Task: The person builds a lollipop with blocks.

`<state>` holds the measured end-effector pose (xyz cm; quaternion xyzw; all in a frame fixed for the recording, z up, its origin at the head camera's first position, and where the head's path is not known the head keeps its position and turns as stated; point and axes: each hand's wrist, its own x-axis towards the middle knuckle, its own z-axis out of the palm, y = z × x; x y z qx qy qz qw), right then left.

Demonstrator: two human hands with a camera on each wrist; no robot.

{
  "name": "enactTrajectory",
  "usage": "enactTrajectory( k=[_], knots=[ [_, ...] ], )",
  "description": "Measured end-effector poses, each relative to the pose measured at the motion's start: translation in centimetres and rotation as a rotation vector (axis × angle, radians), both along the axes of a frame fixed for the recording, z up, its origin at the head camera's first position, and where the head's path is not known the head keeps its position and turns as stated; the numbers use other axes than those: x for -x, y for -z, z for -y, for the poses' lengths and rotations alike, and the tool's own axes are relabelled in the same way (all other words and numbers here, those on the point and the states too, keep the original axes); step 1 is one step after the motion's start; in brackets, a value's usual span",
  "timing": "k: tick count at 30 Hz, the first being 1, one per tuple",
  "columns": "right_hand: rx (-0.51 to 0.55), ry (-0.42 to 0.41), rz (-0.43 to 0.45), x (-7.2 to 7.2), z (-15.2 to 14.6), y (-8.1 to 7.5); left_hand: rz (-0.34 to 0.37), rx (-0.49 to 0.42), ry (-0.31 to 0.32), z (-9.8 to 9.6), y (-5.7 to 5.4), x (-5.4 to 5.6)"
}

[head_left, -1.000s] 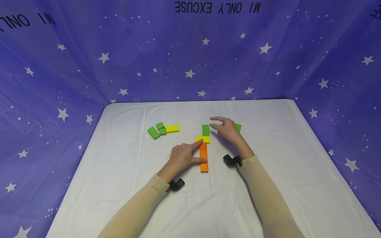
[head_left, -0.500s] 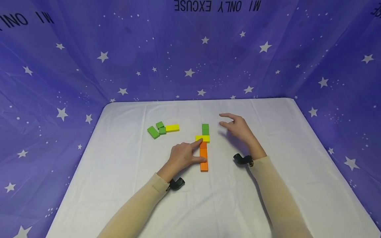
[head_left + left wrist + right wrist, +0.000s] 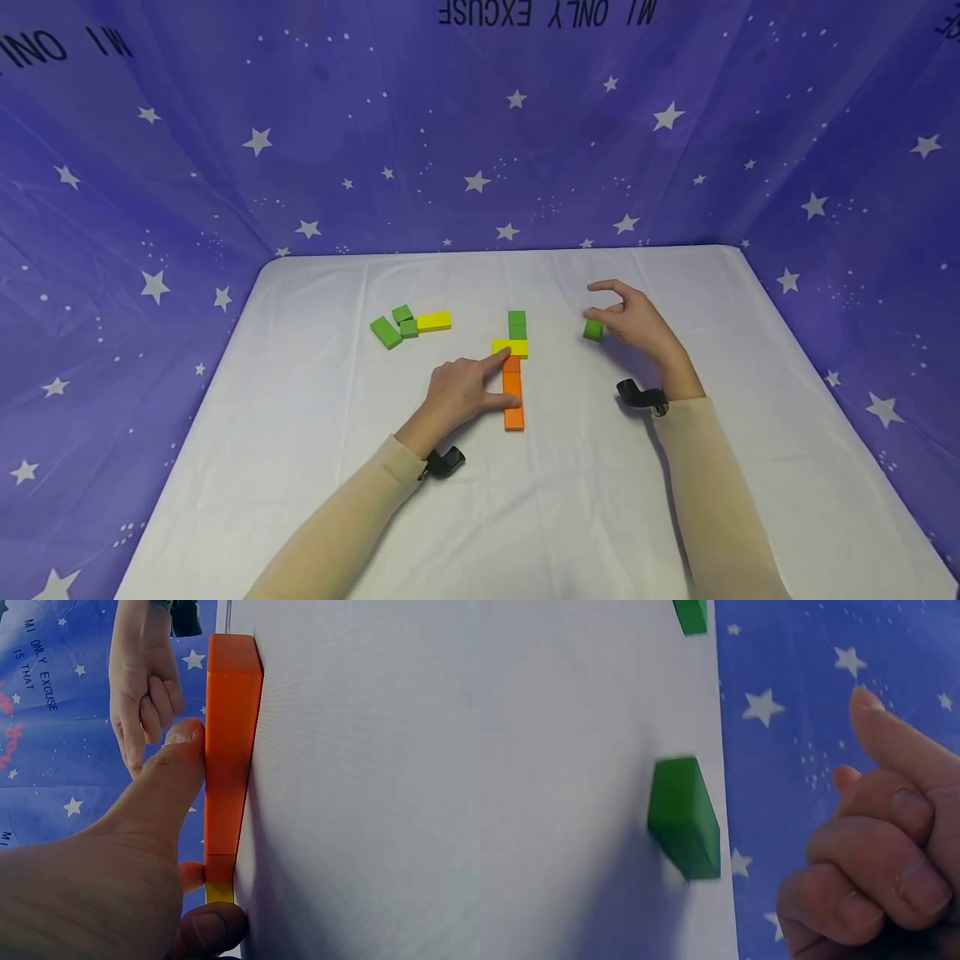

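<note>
Our left hand [image 3: 459,390], spread rather than clenched, touches the orange block [image 3: 512,384] and, toward twelve o'clock, the yellow block [image 3: 519,348]; toward two, our loose right hand [image 3: 637,325] hovers beside the green block [image 3: 592,332].

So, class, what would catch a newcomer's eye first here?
Probably the purple starry cloth behind the white table comes first. Next, the row of orange, yellow and green blocks at the table's middle, touched by the left hand. Then, farther right, the right hand near a lone green block.

Long orange block [image 3: 226,750]: smooth, faint sheen. Tablecloth [image 3: 562,517]: matt, lightly creased cloth. Backdrop [image 3: 420,150]: cloth, soft folds.
</note>
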<state>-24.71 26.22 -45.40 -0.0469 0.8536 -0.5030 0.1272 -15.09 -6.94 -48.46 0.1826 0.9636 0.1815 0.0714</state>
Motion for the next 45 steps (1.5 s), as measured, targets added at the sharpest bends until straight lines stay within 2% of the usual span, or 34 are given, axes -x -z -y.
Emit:
enactTrajectory(
  k=[6,14,20,30,37,45],
  knots=[
    [-0.014,-0.006,0.061,0.2,-1.6,0.1,0.007,-0.006,-0.013,0.0,-0.1,0.0],
    [-0.164,-0.036,0.132,0.4,-2.6,1.5,0.013,-0.021,-0.015,0.0,-0.2,-0.2],
    [-0.225,-0.044,0.167,0.6,-2.7,2.2,0.014,-0.018,-0.012,0.0,-0.1,-0.2],
    [-0.343,-0.034,0.131,0.3,-2.4,2.7,0.009,-0.011,-0.012,0.0,-0.2,-0.2],
    [-0.382,-0.039,0.103,0.3,-2.1,2.6,0.005,-0.017,-0.008,0.0,-0.1,-0.2],
    [-0.414,-0.076,0.003,0.1,-1.5,2.1,0.002,-0.023,-0.011,0.0,-0.1,-0.2]
  ],
)
